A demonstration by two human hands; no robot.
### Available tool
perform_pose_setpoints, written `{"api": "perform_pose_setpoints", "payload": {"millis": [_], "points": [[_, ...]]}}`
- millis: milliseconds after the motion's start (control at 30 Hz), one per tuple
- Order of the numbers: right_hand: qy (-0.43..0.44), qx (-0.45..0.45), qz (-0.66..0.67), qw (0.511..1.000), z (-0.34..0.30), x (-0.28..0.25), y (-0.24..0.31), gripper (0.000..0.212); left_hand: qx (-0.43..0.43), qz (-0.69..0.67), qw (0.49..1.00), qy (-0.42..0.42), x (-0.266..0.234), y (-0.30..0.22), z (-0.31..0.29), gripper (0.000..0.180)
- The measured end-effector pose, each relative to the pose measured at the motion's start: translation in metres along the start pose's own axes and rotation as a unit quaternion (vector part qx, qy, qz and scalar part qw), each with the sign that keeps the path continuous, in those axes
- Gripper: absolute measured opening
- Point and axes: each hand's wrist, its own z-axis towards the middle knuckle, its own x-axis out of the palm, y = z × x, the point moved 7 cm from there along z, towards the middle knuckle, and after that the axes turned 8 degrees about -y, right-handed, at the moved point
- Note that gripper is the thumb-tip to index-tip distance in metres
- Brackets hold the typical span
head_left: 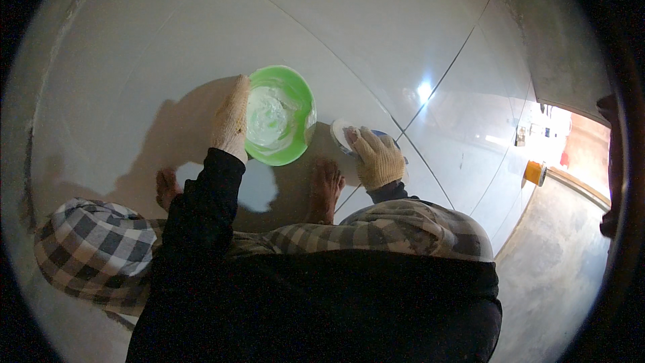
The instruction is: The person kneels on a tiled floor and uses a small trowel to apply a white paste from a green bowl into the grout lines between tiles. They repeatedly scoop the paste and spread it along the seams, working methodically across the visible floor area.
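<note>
My left hand (232,117), in a cream knit glove, grips the left rim of a green plastic bowl (295,144) that holds white paste. My right hand (377,156), gloved the same way, presses a flat white and blue pad or float (338,133) down on the glossy white floor tiles (376,33), just right of the bowl and beside a grout line. I squat over the floor; my bare feet (327,188) and checked trousers show below the hands.
An orange container (535,173) stands at the right where the tiles meet a bare grey concrete floor (557,262). A grey concrete wall or pillar (557,40) rises at the upper right. A bright lamp reflection lies on the tiles.
</note>
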Motion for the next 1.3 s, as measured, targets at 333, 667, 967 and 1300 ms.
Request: {"api": "perform_pose_setpoints", "payload": {"millis": [333, 667, 967, 1300], "points": [[0.068, -0.078, -0.005, 0.995, 0.032, 0.021, -0.015, 0.042, 0.068, 0.001, 0.998, -0.015, 0.002, -0.003, 0.014, 0.036], [0.224, 0.008, -0.039, 0.974, 0.045, 0.036, -0.02, 0.045, 0.224, 0.242, 0.943, -0.048, -0.01, -0.007, 0.026, 0.044], [0.168, -0.213, -0.012, 0.962, 0.119, -0.003, 0.027, 0.044, 0.343, 0.436, 0.831, -0.041, 0.029, -0.036, 0.012, 0.033], [0.336, -0.228, -0.006, 0.914, 0.117, 0.018, 0.05, 0.046, 0.193, 0.211, 0.95, -0.127, 0.055, -0.038, 0.0, 0.05]]}}
